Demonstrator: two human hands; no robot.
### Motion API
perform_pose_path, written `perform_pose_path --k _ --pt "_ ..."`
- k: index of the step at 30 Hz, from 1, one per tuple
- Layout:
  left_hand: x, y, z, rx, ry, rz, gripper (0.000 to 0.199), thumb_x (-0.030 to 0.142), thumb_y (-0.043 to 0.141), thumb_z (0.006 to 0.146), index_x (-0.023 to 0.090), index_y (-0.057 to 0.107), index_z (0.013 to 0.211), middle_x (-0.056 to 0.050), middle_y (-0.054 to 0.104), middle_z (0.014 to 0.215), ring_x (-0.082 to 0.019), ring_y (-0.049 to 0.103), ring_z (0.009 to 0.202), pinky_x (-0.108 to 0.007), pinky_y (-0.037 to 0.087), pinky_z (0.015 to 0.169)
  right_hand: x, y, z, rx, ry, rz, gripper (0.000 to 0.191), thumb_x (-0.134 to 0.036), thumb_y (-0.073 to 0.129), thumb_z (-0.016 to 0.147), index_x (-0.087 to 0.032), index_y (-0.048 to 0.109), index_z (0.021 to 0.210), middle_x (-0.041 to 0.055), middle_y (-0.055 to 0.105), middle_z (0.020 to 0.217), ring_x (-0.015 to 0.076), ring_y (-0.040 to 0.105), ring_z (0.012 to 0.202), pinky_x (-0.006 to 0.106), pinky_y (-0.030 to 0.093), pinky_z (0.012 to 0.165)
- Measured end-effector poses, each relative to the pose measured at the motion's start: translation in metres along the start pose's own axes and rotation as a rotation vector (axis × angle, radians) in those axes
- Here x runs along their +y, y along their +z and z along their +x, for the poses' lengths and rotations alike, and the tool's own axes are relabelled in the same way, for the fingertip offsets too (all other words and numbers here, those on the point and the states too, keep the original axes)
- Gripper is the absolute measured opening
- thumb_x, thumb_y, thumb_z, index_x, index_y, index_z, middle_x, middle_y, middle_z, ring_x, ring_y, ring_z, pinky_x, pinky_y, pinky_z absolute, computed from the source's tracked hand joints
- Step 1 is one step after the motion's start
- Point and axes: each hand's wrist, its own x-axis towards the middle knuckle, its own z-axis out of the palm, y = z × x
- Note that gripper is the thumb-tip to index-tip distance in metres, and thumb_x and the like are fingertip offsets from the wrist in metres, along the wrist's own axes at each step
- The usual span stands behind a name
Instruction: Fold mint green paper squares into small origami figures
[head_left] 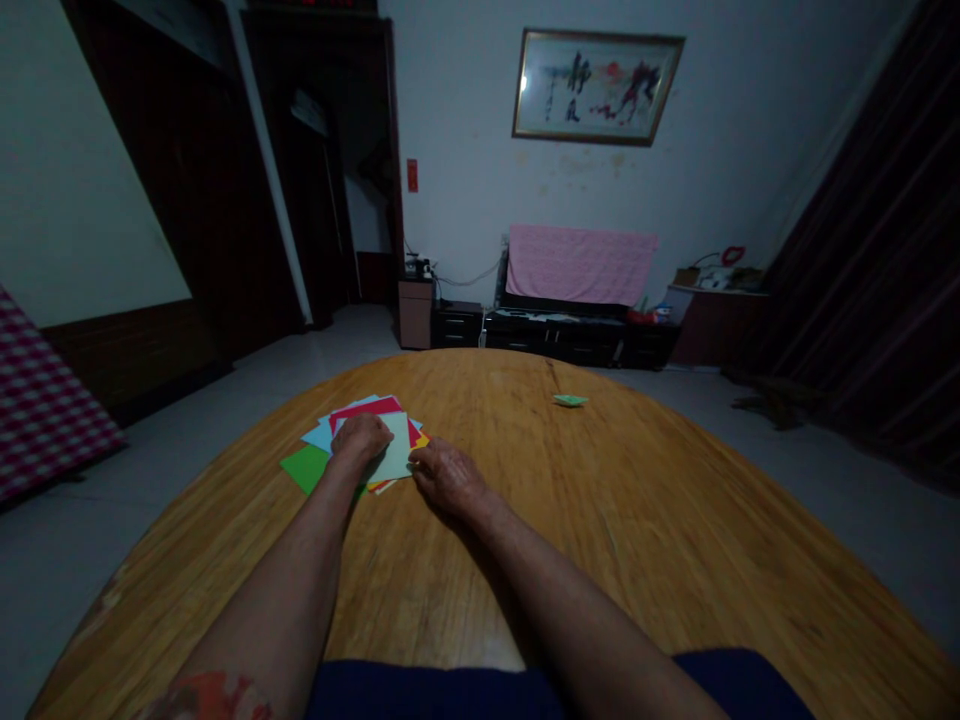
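Several coloured paper sheets lie fanned in a loose pile on the round wooden table (517, 520). On top is a pale green sheet of paper (397, 450). Beneath it a red sheet (386, 405), a light blue sheet (318, 436) and a bright green sheet (304, 466) stick out. My left hand (362, 440) rests at the left part of the pale sheet with its fingers curled in. At that sheet's right edge, my right hand (451, 478) has thumb and fingers closed together on the paper. Its fingertips are partly hidden.
A small folded green paper piece (570, 400) sits toward the table's far right. Beyond the table stands a low black cabinet (555, 335) with a pink cloth (581, 265) draped over something above it. A checked cloth (52, 410) hangs at the far left.
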Motion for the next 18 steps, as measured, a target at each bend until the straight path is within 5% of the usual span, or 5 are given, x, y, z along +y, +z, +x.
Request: perform_pose_path --k 8,15,18 --pt "-0.014 0.007 0.012 0.034 0.100 -0.008 0.040 0.037 0.059 0.075 0.025 0.067 0.112 -0.008 0.063 0.124 -0.025 0.059 0.111 -0.030 0.046 0.084 -0.006 0.008 0.012 -0.023 -0.047 -0.090 0.025 -0.025 0.045 0.090 -0.019 0.067 0.081 0.0060 0.060 0.084 0.0163 0.053 0.076 0.025 0.039 0.065" --pt "-0.016 0.009 0.016 0.026 0.122 -0.017 0.043 0.036 0.058 0.076 0.024 0.065 0.117 -0.010 0.061 0.127 -0.028 0.057 0.114 -0.033 0.046 0.086 -0.007 -0.001 0.005 -0.038 -0.176 -0.007 0.028 -0.023 0.052 0.084 -0.020 0.060 0.111 0.0084 0.055 0.125 0.0212 0.049 0.107 0.035 0.039 0.090" --pt "-0.015 0.010 0.017 0.036 0.148 0.005 0.041 0.035 0.057 0.077 0.023 0.066 0.115 -0.011 0.063 0.125 -0.029 0.057 0.114 -0.035 0.046 0.087 -0.008 -0.002 0.003 -0.078 -0.220 -0.038 0.025 -0.027 0.049 0.089 -0.021 0.058 0.111 0.0070 0.058 0.124 0.0214 0.049 0.107 0.036 0.038 0.090"
